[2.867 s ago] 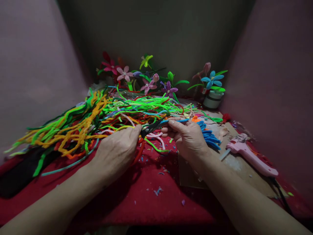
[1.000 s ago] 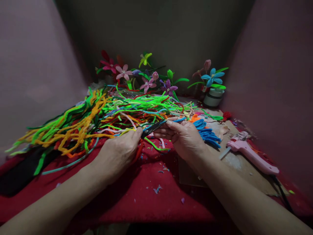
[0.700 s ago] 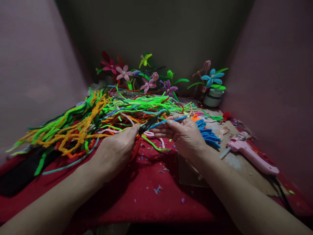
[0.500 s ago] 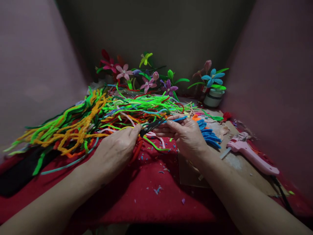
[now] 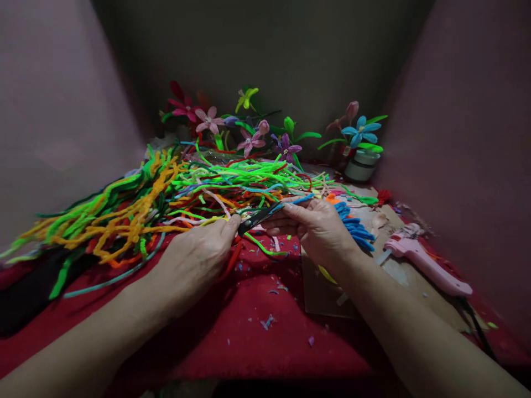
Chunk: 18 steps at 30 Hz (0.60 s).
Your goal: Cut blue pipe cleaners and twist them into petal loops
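My left hand is closed around the handles of black-bladed scissors, which are red near the grip. Their blades point right and slightly away, reaching the fingertips of my right hand. Between thumb and fingers, that hand pinches a short blue pipe cleaner; its left end lies at the blade tips. Whether the blades touch it I cannot tell. Just beyond my right wrist lies a bunch of blue pipe cleaner pieces, partly hidden by the hand.
Green, orange and other pipe cleaners lie heaped at the back and left. Pipe cleaner flowers stand behind them. A pink glue gun rests on cardboard at right, near a small jar. Fuzz scraps dot the red cloth.
The scissor blades, spread apart half a second ago, have come closer together. The blue pipe cleaner has shifted slightly left. Both hands have stayed nearly in place.
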{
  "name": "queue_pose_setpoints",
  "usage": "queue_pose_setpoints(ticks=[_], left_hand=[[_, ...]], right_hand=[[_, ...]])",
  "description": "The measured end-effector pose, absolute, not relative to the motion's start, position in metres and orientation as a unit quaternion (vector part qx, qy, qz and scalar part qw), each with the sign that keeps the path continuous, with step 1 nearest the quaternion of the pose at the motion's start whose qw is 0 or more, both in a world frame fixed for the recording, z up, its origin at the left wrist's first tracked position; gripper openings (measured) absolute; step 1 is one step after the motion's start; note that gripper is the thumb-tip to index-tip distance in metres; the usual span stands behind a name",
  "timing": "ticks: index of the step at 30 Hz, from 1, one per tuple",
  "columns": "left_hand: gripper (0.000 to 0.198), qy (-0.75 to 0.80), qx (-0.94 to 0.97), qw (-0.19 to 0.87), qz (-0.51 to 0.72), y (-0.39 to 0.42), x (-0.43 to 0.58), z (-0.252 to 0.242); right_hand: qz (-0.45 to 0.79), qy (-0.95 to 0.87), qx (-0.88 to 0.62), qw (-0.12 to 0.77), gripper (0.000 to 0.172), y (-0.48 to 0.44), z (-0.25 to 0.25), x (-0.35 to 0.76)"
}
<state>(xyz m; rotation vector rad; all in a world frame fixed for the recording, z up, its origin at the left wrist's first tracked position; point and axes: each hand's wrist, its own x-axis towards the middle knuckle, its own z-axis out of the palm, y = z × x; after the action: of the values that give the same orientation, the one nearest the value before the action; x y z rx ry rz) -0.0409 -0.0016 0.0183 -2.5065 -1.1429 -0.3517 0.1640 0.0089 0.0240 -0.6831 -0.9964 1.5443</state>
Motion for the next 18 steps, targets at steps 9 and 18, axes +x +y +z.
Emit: queue_pose_setpoints(ticks=[9,18], left_hand=[[0.039,-0.42,-0.885,0.183,-0.087,-0.0018,-0.0401,0.0198],[0.038,-0.414,-0.887,0.187,-0.086,-0.0046,-0.0408,0.0221]], right_hand=[[0.641,-0.432,-0.294,0.562,0.007,0.0097,0.0244,0.1654],[0.638,-0.454,-0.312,0.538,0.013,0.0104,0.0227,0.1682]])
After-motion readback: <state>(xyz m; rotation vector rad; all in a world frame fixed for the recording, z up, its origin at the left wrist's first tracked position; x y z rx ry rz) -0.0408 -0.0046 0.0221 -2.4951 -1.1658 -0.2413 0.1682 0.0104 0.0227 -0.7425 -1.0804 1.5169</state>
